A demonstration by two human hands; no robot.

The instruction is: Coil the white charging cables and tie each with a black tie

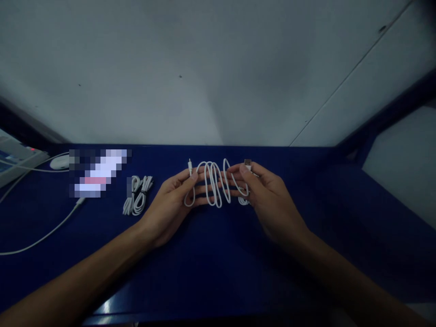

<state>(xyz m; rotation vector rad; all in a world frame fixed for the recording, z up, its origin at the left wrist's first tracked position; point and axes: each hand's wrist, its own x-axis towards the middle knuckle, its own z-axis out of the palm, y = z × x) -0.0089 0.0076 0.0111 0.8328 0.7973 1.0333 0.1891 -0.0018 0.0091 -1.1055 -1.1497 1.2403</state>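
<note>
A white cable (213, 184) hangs in loose loops between my two hands, over the spread fingers. My left hand (177, 193) pinches its small-plug end between thumb and fingers, with the plug pointing up. At the other end, my right hand (267, 193) holds the wider USB plug (247, 164) under the thumb, its metal tip upward. Part of another white cable coil (243, 200) shows just beside and behind my right hand; the rest is hidden.
Two bundled white cables with black ties (138, 195) lie on the blue table (204, 272), left of my left hand. Farther left are a pixelated lit device (102, 172) with a cable plugged in, a white mouse-like object (60, 162) and a white box (17, 159). A grey panel (190, 81) stands behind.
</note>
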